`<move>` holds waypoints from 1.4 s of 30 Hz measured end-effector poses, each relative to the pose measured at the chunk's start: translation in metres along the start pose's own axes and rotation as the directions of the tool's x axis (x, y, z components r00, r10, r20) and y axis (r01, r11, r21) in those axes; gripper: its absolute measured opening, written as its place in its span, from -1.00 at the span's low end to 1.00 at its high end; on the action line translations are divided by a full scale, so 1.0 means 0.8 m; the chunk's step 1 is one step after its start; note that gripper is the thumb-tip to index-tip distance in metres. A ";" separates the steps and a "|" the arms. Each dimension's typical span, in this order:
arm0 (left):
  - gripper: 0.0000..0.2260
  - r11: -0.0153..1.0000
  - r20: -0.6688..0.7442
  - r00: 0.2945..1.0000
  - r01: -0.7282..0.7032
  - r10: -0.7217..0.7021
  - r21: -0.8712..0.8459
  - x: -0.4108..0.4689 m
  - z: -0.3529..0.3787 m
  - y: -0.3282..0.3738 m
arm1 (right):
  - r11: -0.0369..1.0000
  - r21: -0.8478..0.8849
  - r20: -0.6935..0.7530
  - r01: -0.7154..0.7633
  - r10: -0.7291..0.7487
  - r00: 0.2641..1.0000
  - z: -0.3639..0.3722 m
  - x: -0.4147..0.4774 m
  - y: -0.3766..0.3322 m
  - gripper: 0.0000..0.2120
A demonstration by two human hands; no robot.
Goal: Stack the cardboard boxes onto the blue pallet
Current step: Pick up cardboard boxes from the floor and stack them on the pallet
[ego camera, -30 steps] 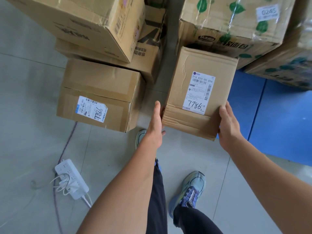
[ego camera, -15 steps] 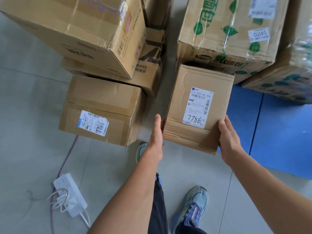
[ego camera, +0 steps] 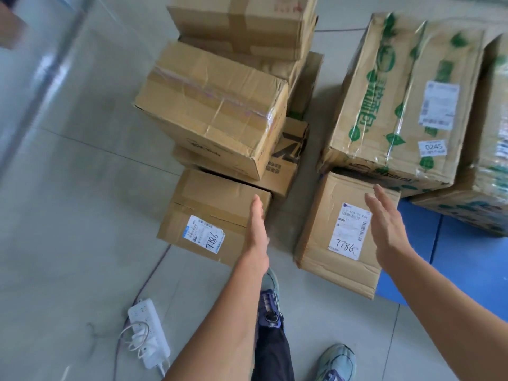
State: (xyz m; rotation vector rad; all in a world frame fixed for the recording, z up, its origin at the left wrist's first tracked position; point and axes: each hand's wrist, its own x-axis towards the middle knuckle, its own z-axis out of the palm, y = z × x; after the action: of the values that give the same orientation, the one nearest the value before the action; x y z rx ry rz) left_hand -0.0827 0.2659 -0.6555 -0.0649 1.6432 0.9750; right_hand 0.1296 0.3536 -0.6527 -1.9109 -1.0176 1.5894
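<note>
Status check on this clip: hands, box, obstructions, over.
Left hand and right hand open, holding nothing. Right 7786 box at blue pallet edge, against green-printed box. Power strip on floor, apart from pallet.

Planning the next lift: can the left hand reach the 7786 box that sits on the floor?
Probably yes: the open left hand is by the right edge of the floor box, whose top and front lie mostly uncovered.

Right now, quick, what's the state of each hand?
Left hand: open, fingers straight, holding nothing, by the left 7786 box.
Right hand: open, fingers spread, holding nothing, over the right 7786 box.
</note>
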 end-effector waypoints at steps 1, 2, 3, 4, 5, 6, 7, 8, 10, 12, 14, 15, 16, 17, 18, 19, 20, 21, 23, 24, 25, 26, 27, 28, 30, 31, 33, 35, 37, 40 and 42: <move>-0.34 1.000 -0.012 1.000 -0.019 0.019 -0.022 -0.001 -0.007 0.018 | 1.000 -0.013 0.036 0.026 -0.025 0.999 0.013 0.001 -0.020 -0.47; -0.34 0.999 -0.025 0.999 -0.035 0.034 -0.038 0.000 -0.013 0.035 | 0.998 -0.022 0.068 0.052 -0.051 0.996 0.027 0.004 -0.039 -0.46; -0.34 0.998 -0.035 0.998 -0.044 0.042 -0.050 0.000 -0.021 0.052 | 0.996 -0.033 0.096 0.079 -0.076 0.992 0.043 0.008 -0.058 -0.46; -0.34 0.997 -0.045 0.998 -0.051 0.048 -0.063 0.001 -0.028 0.070 | 0.993 -0.052 0.121 0.109 -0.102 0.987 0.059 0.014 -0.077 -0.45; -0.33 0.996 -0.055 0.997 -0.058 0.053 -0.075 0.003 -0.035 0.087 | 0.988 -0.077 0.146 0.136 -0.124 0.981 0.077 0.019 -0.096 -0.45; -0.33 0.994 -0.070 0.996 -0.067 0.061 -0.088 0.007 -0.043 0.103 | 0.983 -0.099 0.168 0.154 -0.136 0.976 0.096 0.025 -0.115 -0.43; -0.33 0.992 -0.087 0.994 -0.079 0.071 -0.101 0.011 -0.051 0.118 | 0.980 -0.113 0.189 0.165 -0.142 0.972 0.117 0.031 -0.134 -0.42; -0.34 0.989 -0.105 0.992 -0.089 0.077 -0.117 0.017 -0.058 0.132 | 0.976 -0.125 0.207 0.178 -0.150 0.967 0.136 0.038 -0.152 -0.40; -0.37 0.982 -0.134 0.987 -0.107 0.087 -0.154 0.029 -0.070 0.157 | 0.966 -0.147 0.228 0.211 -0.174 0.958 0.174 0.054 -0.188 -0.36; -0.38 0.976 -0.148 0.984 -0.123 0.097 -0.179 0.043 -0.080 0.176 | 0.953 -0.168 0.238 0.252 -0.209 0.948 0.206 0.072 -0.222 -0.35; -0.39 0.973 -0.153 0.984 -0.120 0.090 -0.199 0.058 -0.087 0.190 | 0.934 -0.199 0.261 0.298 -0.242 0.934 0.231 0.092 -0.249 -0.35; -0.39 0.971 -0.154 0.985 -0.113 0.082 -0.211 0.064 -0.090 0.196 | 0.927 -0.217 0.276 0.305 -0.241 0.930 0.241 0.102 -0.259 -0.35; -0.40 0.969 -0.155 0.985 -0.105 0.071 -0.224 0.070 -0.092 0.202 | 0.926 -0.237 0.286 0.295 -0.224 0.932 0.250 0.111 -0.268 -0.36; -0.40 0.966 -0.154 0.986 -0.097 0.060 -0.241 0.075 -0.094 0.207 | 0.926 -0.259 0.289 0.276 -0.198 0.937 0.257 0.118 -0.273 -0.36; -0.41 0.962 -0.152 0.987 -0.093 0.054 -0.258 0.080 -0.095 0.211 | 0.922 -0.287 0.288 0.259 -0.175 0.941 0.262 0.123 -0.277 -0.37; -0.41 0.958 -0.149 0.987 -0.095 0.056 -0.271 0.084 -0.096 0.215 | 0.908 -0.328 0.285 0.260 -0.167 0.944 0.265 0.128 -0.279 -0.38; -0.42 0.954 -0.147 0.987 -0.100 0.060 -0.283 0.086 -0.096 0.219 | 0.883 -0.380 0.279 0.275 -0.174 0.944 0.267 0.131 -0.280 -0.39; -0.43 0.949 -0.150 0.987 -0.107 0.064 -0.296 0.088 -0.095 0.221 | 0.852 -0.435 0.271 0.291 -0.184 0.945 0.268 0.134 -0.281 -0.39; -0.40 0.940 -0.167 0.984 -0.118 0.066 -0.321 0.091 -0.094 0.225 | 0.819 -0.504 0.256 0.273 -0.160 0.953 0.268 0.137 -0.282 -0.39; -0.32 0.939 -0.173 0.983 -0.114 0.060 -0.324 0.091 -0.094 0.226 | 0.817 -0.521 0.250 0.247 -0.130 0.959 0.269 0.138 -0.281 -0.39; -0.21 0.942 -0.176 0.983 -0.106 0.051 -0.319 0.091 -0.095 0.228 | 0.814 -0.537 0.248 0.222 -0.099 0.964 0.272 0.139 -0.280 -0.38; -0.11 0.945 -0.177 0.983 -0.096 0.042 -0.313 0.092 -0.096 0.229 | 0.807 -0.556 0.245 0.196 -0.066 0.967 0.274 0.138 -0.279 -0.38; -0.04 0.946 -0.178 0.984 -0.088 0.033 -0.312 0.093 -0.096 0.229 | 0.801 -0.572 0.244 0.177 -0.041 0.969 0.277 0.137 -0.277 -0.37; 0.00 0.946 -0.176 0.984 -0.082 0.027 -0.314 0.094 -0.097 0.230 | 0.801 -0.573 0.253 0.173 -0.028 0.967 0.280 0.136 -0.275 -0.37; 0.01 0.944 -0.168 0.986 -0.073 0.019 -0.323 0.096 -0.099 0.230 | 0.836 -0.518 0.305 0.180 -0.017 0.952 0.285 0.131 -0.271 -0.39; 0.00 0.942 -0.166 0.986 -0.073 0.019 -0.328 0.095 -0.100 0.229 | 0.859 -0.479 0.333 0.180 -0.011 0.943 0.286 0.126 -0.269 -0.40; -0.04 0.936 -0.170 0.985 -0.081 0.023 -0.342 0.091 -0.101 0.227 | 0.881 -0.441 0.356 0.170 -0.002 0.935 0.287 0.114 -0.263 -0.44; -0.08 0.934 -0.202 0.979 -0.101 0.031 -0.344 0.084 -0.104 0.224 | 0.893 -0.422 0.359 0.157 0.006 0.933 0.284 0.100 -0.253 -0.46; -0.09 0.940 -0.241 0.970 -0.118 0.039 -0.321 0.074 -0.109 0.221 | 0.911 -0.387 0.361 0.144 0.006 0.933 0.277 0.083 -0.241 -0.47; -0.09 0.942 -0.249 0.967 -0.127 0.048 -0.312 0.054 -0.115 0.211 | 0.937 -0.330 0.345 0.114 0.008 0.939 0.259 0.056 -0.224 -0.52; -0.07 0.949 -0.239 0.970 -0.120 0.049 -0.293 0.038 -0.116 0.205 | 0.950 -0.299 0.331 0.092 0.013 0.944 0.243 0.037 -0.214 -0.53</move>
State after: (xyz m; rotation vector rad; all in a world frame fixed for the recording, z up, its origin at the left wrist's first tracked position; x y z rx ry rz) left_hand -0.2507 0.3287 -0.5911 -0.3290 1.6999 1.3237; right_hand -0.0992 0.4617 -0.5906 -1.8344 -1.5163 1.8572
